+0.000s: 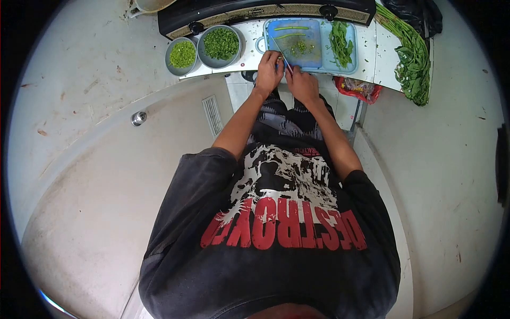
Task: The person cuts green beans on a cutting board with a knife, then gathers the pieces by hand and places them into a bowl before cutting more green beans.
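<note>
My right hand (302, 85) is wrapped round the handle of a knife (282, 53); its blade slants up and left over the blue cutting board (313, 65). Close beside the blade, at the board's front left edge, my left hand (270, 70) has its fingers curled together. Whatever those fingers hold is hidden. Chopped green pieces (300, 49) lie on the board just past the blade. Beyond them rest a few long green stalks (291, 28). Leafy greens (340, 43) fill part of the board's right compartment.
Left of the board stand a bowl of dark chopped greens (221, 44) and a smaller bowl of pale chopped stalks (182, 54). A large leafy bunch (413, 69) hangs over the counter's right edge. A black stove (265, 13) borders the back. A red bag (358, 89) sits below the counter.
</note>
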Action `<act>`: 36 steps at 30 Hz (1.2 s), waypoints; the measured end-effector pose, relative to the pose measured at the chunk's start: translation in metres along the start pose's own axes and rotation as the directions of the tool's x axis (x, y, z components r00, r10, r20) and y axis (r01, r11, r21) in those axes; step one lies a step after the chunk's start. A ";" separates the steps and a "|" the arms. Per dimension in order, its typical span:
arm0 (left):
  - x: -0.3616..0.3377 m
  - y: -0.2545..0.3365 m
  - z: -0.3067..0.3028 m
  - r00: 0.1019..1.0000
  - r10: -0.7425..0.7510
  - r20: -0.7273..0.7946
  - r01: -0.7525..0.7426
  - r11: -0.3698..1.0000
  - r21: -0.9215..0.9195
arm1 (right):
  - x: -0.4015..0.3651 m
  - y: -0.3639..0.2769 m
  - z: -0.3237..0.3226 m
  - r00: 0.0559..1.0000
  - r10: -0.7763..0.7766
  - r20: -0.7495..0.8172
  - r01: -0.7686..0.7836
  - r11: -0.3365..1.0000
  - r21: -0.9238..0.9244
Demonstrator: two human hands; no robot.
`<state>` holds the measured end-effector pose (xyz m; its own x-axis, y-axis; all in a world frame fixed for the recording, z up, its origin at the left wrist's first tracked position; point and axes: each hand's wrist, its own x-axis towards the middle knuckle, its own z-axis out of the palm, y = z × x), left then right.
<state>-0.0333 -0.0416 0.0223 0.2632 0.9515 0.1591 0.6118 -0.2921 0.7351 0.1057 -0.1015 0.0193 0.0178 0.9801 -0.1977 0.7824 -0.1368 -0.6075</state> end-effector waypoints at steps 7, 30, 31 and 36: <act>0.001 -0.003 -0.002 1.000 0.008 0.025 -0.009 1.000 0.026 | 0.001 -0.001 -0.003 1.000 -0.008 0.013 0.008 1.000 -0.016; -0.002 -0.003 -0.001 0.999 0.033 -0.040 -0.029 0.996 0.089 | -0.008 0.014 -0.009 0.999 0.050 -0.002 -0.050 0.998 -0.028; -0.002 -0.002 -0.001 0.999 0.028 -0.035 -0.025 0.995 0.094 | -0.009 0.016 -0.009 0.998 0.064 -0.014 -0.064 0.997 -0.032; -0.002 -0.002 -0.001 0.999 0.020 -0.026 -0.017 0.994 0.112 | -0.009 0.013 -0.005 0.999 0.030 0.009 -0.030 1.000 -0.004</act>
<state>-0.0357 -0.0425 0.0209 0.2560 0.9476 0.1913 0.6866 -0.3175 0.6541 0.1187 -0.1110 0.0168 0.0359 0.9741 -0.2233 0.7838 -0.1661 -0.5983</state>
